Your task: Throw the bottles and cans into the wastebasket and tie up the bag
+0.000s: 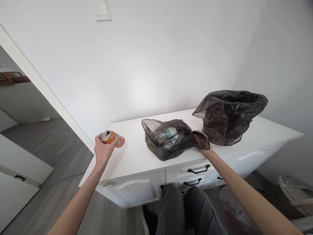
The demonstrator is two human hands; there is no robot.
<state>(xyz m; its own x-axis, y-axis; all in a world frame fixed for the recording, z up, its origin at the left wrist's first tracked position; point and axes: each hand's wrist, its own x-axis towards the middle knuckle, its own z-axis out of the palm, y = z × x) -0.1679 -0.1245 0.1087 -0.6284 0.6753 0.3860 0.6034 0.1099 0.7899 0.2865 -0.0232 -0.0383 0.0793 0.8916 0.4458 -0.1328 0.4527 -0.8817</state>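
My left hand [104, 150] is wrapped round an orange drink can [112, 138] at the left end of the white cabinet top. The can is tilted, with its opened mouth facing up toward me. My right hand [204, 143] grips the gathered edge of a thin black plastic bag [181, 143] in the middle of the top; the bag's film covers part of the fingers. Inside that bag lie clear plastic bottles [166, 134] with green and white labels, seen through the opening on its left side.
A second black plastic bag [226, 120] stands with its mouth up at the right of the cabinet top [132, 163]. Black handles [198, 169] stick out from the cabinet front. A light switch [103, 10] is on the wall. A white chair [293, 192] stands at the lower right.
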